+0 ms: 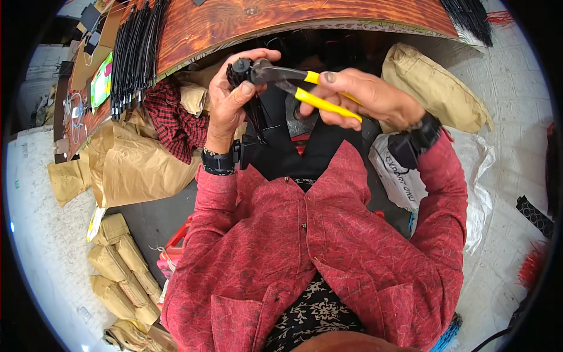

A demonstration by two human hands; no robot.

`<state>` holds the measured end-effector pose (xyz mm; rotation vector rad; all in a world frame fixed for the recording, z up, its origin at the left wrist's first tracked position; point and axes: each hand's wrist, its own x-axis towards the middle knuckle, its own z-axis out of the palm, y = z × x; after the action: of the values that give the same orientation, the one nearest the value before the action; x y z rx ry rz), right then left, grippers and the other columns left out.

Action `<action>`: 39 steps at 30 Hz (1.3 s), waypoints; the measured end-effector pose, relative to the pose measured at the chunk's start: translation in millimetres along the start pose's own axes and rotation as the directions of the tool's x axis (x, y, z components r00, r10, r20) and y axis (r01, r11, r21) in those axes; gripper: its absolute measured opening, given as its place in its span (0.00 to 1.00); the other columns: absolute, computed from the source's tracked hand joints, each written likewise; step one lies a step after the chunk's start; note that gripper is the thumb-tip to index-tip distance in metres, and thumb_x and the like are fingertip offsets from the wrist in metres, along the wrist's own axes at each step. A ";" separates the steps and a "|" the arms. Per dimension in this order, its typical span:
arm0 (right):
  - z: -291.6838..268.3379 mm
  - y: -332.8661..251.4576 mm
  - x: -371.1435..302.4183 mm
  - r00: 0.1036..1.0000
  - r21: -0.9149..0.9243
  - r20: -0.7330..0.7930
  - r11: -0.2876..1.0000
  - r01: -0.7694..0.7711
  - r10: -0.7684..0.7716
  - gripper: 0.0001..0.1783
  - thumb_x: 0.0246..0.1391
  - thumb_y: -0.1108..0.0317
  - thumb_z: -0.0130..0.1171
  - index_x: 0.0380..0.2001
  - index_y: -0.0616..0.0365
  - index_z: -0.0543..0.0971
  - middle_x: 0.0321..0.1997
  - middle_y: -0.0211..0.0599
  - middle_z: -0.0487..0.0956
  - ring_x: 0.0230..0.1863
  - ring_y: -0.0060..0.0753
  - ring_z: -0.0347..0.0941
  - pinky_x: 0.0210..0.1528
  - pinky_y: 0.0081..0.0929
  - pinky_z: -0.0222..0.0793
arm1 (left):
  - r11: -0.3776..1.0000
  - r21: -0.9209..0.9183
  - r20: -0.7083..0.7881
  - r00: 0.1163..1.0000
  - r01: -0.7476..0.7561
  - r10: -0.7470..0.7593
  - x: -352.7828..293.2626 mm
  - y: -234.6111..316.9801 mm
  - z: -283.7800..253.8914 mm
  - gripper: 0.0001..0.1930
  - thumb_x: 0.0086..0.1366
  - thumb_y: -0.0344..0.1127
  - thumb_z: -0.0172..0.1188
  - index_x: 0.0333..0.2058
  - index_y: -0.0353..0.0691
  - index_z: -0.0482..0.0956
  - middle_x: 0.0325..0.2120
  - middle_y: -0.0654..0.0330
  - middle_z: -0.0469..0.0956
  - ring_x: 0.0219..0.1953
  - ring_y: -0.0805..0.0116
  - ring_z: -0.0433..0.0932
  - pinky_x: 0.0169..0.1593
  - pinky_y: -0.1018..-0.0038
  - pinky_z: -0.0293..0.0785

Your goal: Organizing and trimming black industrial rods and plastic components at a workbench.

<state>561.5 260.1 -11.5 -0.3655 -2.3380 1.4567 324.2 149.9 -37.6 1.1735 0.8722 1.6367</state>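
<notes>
My left hand (pixel 224 102) is raised just off the table's near edge, its fingers closed round a black piece with a round knob on top and thin dark strands (pixel 255 120) hanging down. The exact kind of this piece cannot be made out. My right hand (pixel 375 97) grips pliers (pixel 328 108) with yellow handles, which stand apart. The dark jaws of the pliers reach left to the black piece, beside the knob. Whether the jaws bite on it is hard to see.
Ahead curves a wooden table (pixel 305 14) with bundled black rods (pixel 138 58) at its left and another bundle (pixel 467 19) at its right. Brown paper sacks (pixel 437 88), a checked cloth (pixel 167 126), a white sack (pixel 404 182) and stacked brown packets (pixel 120 264) lie around me.
</notes>
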 end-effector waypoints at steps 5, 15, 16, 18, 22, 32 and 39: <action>-8.0 -8.7 1.8 0.818 0.485 0.483 0.682 -0.547 0.312 0.41 0.67 0.34 0.33 0.42 0.64 0.80 0.20 0.31 0.74 0.16 0.19 0.65 0.20 0.17 0.60 | 0.998 0.023 0.012 0.998 0.061 -0.061 -5.8 1.9 1.9 0.32 0.60 0.46 0.68 0.55 0.31 0.69 0.53 0.44 0.74 0.33 0.77 0.70 0.38 0.80 0.69; 15.1 -34.1 -12.7 0.928 0.347 0.181 0.862 -0.370 0.326 0.36 0.69 0.38 0.37 0.39 0.63 0.80 0.17 0.25 0.67 0.17 0.16 0.60 0.22 0.18 0.57 | 0.994 -0.102 0.095 0.995 0.041 -0.031 -4.7 0.5 -6.4 0.31 0.63 0.50 0.65 0.55 0.32 0.70 0.50 0.44 0.77 0.34 0.80 0.70 0.38 0.83 0.67; 12.0 -32.2 -12.9 0.940 0.287 0.132 0.895 -0.341 0.316 0.35 0.69 0.39 0.39 0.39 0.62 0.80 0.17 0.25 0.67 0.18 0.16 0.60 0.22 0.18 0.57 | 0.994 -0.100 0.098 0.995 0.043 -0.033 -4.7 0.6 -5.8 0.31 0.63 0.50 0.65 0.55 0.32 0.70 0.50 0.44 0.77 0.34 0.80 0.70 0.38 0.83 0.67; 5.8 -30.0 -12.9 0.957 0.159 0.037 0.944 -0.290 0.288 0.33 0.69 0.41 0.41 0.39 0.62 0.80 0.17 0.25 0.67 0.19 0.16 0.61 0.23 0.19 0.57 | 0.993 -0.118 0.082 0.997 0.018 -0.009 -3.6 2.2 -1.1 0.32 0.64 0.51 0.64 0.55 0.30 0.70 0.49 0.44 0.77 0.32 0.80 0.68 0.37 0.83 0.66; -3.6 -42.5 -7.9 0.966 0.095 0.060 0.962 -0.255 0.250 0.33 0.69 0.42 0.41 0.38 0.63 0.81 0.17 0.26 0.67 0.19 0.17 0.61 0.23 0.20 0.57 | 0.997 -0.074 0.061 0.998 -0.004 0.009 -5.3 1.0 -0.7 0.33 0.66 0.53 0.63 0.56 0.29 0.68 0.48 0.46 0.78 0.31 0.78 0.66 0.37 0.81 0.66; -19.0 -52.3 -3.1 0.918 0.087 0.188 0.925 -0.370 0.350 0.33 0.69 0.42 0.42 0.36 0.63 0.82 0.17 0.27 0.68 0.18 0.17 0.61 0.21 0.22 0.56 | 0.997 0.082 0.072 0.997 0.003 -0.009 -12.1 6.1 3.8 0.32 0.67 0.54 0.61 0.56 0.31 0.68 0.44 0.52 0.78 0.34 0.77 0.69 0.39 0.80 0.67; -25.5 -68.2 3.5 0.847 0.012 0.272 0.879 -0.477 0.456 0.33 0.69 0.42 0.42 0.36 0.62 0.82 0.16 0.27 0.68 0.17 0.18 0.61 0.20 0.22 0.56 | 0.975 0.222 0.041 0.999 0.024 -0.034 -16.4 8.8 6.6 0.30 0.68 0.53 0.60 0.56 0.34 0.68 0.45 0.55 0.77 0.36 0.77 0.70 0.43 0.80 0.69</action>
<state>567.5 252.4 60.7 -0.8159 -2.4976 1.9183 330.3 131.7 -32.8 1.3379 1.0595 1.5125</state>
